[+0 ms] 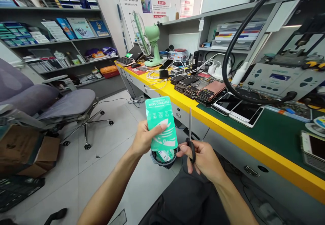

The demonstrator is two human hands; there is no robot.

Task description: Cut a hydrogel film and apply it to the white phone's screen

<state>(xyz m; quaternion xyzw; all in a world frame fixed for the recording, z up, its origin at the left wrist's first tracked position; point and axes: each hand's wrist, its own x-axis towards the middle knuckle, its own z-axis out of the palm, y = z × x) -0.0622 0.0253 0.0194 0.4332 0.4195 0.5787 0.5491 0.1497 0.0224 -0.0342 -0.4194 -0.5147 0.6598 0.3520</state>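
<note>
My left hand (144,137) grips a green and white packet (162,116) printed "CUTTING SKIN HYDROGEL", its thumb pressed across the front. The packet's lettering faces upside down to me. In my right hand (203,155) is a pair of scissors (190,130) with black handles, fingers through the loops and blades pointing up. A gap separates the blades from the packet's right edge. Below the packet stands a small bin (165,164) lined with a dark bag, with green and white wrappers in it; the packet hides part of its opening.
To the right runs a workbench with a yellow edge (228,130), bearing stacked phones (210,93), two white-framed devices (246,113), tangled white cables and a green fan (152,45). A repair station (276,79) has a thick black hose. An office chair (66,104) and cardboard box (27,150) stand left.
</note>
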